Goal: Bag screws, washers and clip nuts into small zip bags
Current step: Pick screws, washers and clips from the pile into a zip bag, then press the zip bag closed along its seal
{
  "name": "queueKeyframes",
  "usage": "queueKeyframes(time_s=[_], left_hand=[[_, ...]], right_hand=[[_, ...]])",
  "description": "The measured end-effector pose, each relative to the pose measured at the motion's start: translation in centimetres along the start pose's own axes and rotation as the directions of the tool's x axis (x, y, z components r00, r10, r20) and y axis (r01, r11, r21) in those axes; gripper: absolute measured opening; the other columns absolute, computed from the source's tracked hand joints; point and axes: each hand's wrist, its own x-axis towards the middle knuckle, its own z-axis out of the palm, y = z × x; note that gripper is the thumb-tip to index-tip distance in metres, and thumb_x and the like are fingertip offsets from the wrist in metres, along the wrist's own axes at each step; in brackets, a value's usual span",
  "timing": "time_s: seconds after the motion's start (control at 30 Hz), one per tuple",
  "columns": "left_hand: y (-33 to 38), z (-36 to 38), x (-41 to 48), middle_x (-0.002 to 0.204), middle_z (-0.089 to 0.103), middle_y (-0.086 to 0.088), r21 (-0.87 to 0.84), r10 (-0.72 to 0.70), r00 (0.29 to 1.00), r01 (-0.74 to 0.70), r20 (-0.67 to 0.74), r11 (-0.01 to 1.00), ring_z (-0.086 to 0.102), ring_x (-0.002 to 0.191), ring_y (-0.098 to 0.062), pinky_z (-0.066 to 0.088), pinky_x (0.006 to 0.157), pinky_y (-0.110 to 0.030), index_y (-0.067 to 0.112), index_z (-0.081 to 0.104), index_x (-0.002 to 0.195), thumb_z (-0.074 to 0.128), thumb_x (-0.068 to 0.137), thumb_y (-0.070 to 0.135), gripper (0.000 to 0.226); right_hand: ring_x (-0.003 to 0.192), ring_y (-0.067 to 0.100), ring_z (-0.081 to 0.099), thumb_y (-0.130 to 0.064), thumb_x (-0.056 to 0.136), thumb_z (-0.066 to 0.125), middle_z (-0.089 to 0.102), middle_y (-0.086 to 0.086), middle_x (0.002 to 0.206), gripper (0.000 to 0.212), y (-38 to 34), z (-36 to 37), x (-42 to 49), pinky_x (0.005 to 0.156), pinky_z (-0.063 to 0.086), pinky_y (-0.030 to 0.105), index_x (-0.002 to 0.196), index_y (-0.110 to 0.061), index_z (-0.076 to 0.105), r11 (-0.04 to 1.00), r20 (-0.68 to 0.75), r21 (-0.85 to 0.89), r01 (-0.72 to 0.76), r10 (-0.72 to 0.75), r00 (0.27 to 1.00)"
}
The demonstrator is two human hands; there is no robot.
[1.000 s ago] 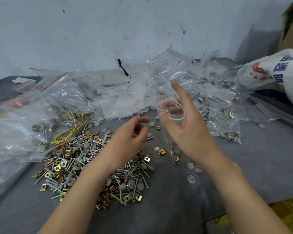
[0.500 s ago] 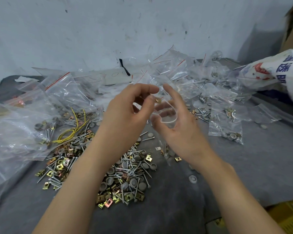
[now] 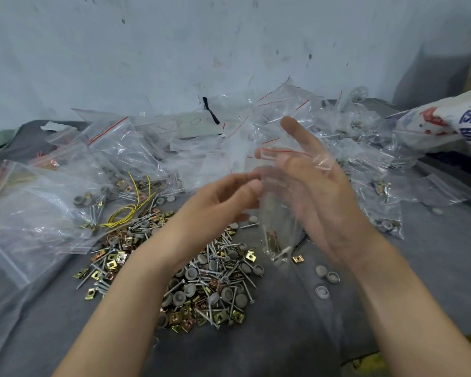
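My right hand (image 3: pixel 321 197) holds a small clear zip bag (image 3: pixel 276 202) upright above the table. Its thumb pinches the red-lined top against the fingers, and the forefinger points up. Gold clip nuts and a screw lie in the bag's bottom corner. My left hand (image 3: pixel 218 202) is just left of the bag, its thumb and forefinger pinching the bag's left edge. Below both hands lies a loose pile of screws, grey washers and gold clip nuts (image 3: pixel 210 284) on grey cloth (image 3: pixel 297 336). The hands are blurred.
Several large clear zip bags (image 3: pixel 44 202) with hardware lie at the left, beside yellow wire (image 3: pixel 131 210). Filled small bags (image 3: pixel 375 186) are heaped behind and at the right. A white printed sack (image 3: pixel 452 118) sits far right. Three loose grey washers (image 3: pixel 324 278) lie near my right wrist.
My left hand rose from the pile to the bag's mouth, then dropped to the bag's left edge. The bag's mouth, held round before, now looks flat.
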Motion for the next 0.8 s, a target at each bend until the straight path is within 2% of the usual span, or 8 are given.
queueKeyframes(time_s=[0.07,0.13,0.27,0.37,0.43,0.53,0.63,0.8], left_hand=[[-0.4,0.2,-0.2,0.122,0.070,0.000,-0.032,-0.022,0.994,0.026,0.112,0.999,0.064,0.116,-0.023,0.044,0.107,-0.050,0.024,0.064,0.126,0.064,0.091,0.050,0.044],[-0.4,0.2,-0.4,0.119,0.071,-0.004,-0.057,-0.017,0.990,0.025,0.138,0.998,0.066,0.112,-0.024,0.046,0.104,-0.048,0.020,0.067,0.121,0.067,0.090,0.043,0.038],[-0.1,0.3,-0.4,0.097,0.074,-0.013,-0.046,0.002,0.999,0.000,0.040,0.999,0.070,0.088,-0.023,0.055,0.089,-0.039,0.013,0.074,0.098,0.070,0.088,0.035,0.024],[0.2,0.6,-0.4,0.085,0.075,-0.008,-0.042,0.046,0.996,-0.049,-0.076,0.998,0.071,0.078,-0.017,0.054,0.070,-0.019,0.015,0.074,0.091,0.066,0.090,0.029,0.016],[0.3,0.6,-0.3,0.081,0.074,-0.004,-0.067,0.058,0.985,-0.069,-0.161,0.995,0.071,0.076,-0.016,0.054,0.067,-0.019,0.016,0.072,0.092,0.065,0.091,0.027,0.013],[0.2,0.6,-0.2,0.080,0.073,0.001,-0.081,0.082,0.971,-0.102,-0.224,0.991,0.073,0.084,-0.018,0.058,0.075,-0.027,0.015,0.070,0.093,0.063,0.094,0.025,0.013],[-0.3,0.3,-0.2,0.090,0.075,-0.004,-0.075,0.082,0.983,-0.095,-0.164,0.993,0.073,0.089,-0.020,0.058,0.081,-0.027,0.011,0.068,0.095,0.059,0.097,0.027,0.018],[-1.7,-0.4,-0.5,0.091,0.075,0.003,0.172,0.046,0.996,-0.031,-0.082,0.985,0.070,0.087,-0.011,0.055,0.082,-0.032,0.019,0.067,0.097,0.056,0.099,0.028,0.014]], right_hand=[[0.097,0.022,0.071,-0.017,0.089,0.062,0.073,0.008,0.112,0.057,-0.2,0.2,0.0,0.078,0.059,0.041,0.144,-0.023,0.049,0.990,0.024,0.131,-0.054,0.051,0.998],[0.102,0.023,0.070,-0.016,0.092,0.059,0.073,0.009,0.116,0.054,-0.3,0.3,-0.1,0.085,0.059,0.043,0.144,-0.022,0.048,0.981,0.047,0.175,-0.080,0.073,0.996],[0.115,0.025,0.068,-0.016,0.091,0.061,0.072,0.012,0.120,0.053,-0.1,0.1,0.0,0.086,0.059,0.037,0.143,-0.021,0.047,0.975,0.020,0.205,-0.088,0.086,0.996],[0.112,0.021,0.069,-0.025,0.085,0.065,0.073,0.007,0.121,0.061,0.3,-0.4,0.3,0.091,0.059,0.042,0.142,-0.023,0.045,0.986,-0.122,0.143,-0.080,0.098,0.988],[0.108,0.021,0.070,-0.032,0.084,0.071,0.074,0.004,0.117,0.059,0.5,-0.8,0.5,0.092,0.057,0.040,0.138,-0.022,0.050,0.992,-0.204,0.088,-0.090,0.107,0.973],[0.096,0.019,0.073,-0.042,0.080,0.074,0.077,0.003,0.107,0.038,0.8,-1.4,0.5,0.078,0.057,0.033,0.112,-0.022,0.067,0.994,-0.245,-0.023,-0.107,0.099,0.964],[0.089,0.016,0.074,-0.042,0.076,0.072,0.078,0.001,0.095,0.020,1.2,-1.7,0.4,0.080,0.058,0.034,0.085,-0.026,0.079,0.992,-0.293,-0.077,-0.095,0.069,0.954],[0.080,0.014,0.072,-0.041,0.081,0.067,0.077,0.000,0.088,0.023,1.6,-1.8,0.2,0.081,0.058,0.038,0.086,-0.021,0.077,0.979,-0.318,-0.171,-0.115,0.056,0.947]])
